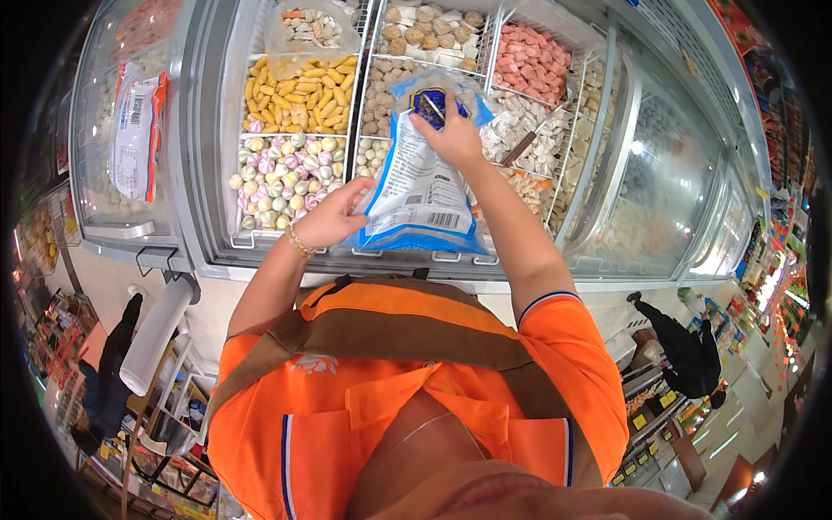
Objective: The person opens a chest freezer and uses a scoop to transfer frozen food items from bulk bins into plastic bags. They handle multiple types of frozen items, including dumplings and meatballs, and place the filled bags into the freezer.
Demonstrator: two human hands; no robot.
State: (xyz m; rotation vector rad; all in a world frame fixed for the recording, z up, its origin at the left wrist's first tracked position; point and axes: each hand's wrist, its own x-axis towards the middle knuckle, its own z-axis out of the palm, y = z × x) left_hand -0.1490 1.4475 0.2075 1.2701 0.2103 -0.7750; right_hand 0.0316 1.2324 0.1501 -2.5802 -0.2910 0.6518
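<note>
Over an uncovered chest freezer, a blue-and-white plastic food bag (422, 188) lies tilted between my hands, printed back up. My left hand (335, 211) pinches its lower left edge; a beaded bracelet circles that wrist. My right hand (452, 133) grips the upper part, fingers spread over the dark blue printed patch. Beneath and around the bag are wire compartments: striped pastel balls (292, 175) beside my left hand, yellow finger-shaped pieces (302, 94) above them, brownish balls (383, 88) partly hidden by the bag. A brown-handled utensil (519, 149) rests on pale flat pieces (526, 123) right of my right hand.
Pink chunks (532, 62) fill a compartment at the upper right. Sliding glass lids (669, 182) cover freezer sections to the right. Another packed bag (135, 136) lies on the left glass lid. A plastic roll (156, 335) hangs at the front rail. Two people (682, 348), (107, 383) stand farther off.
</note>
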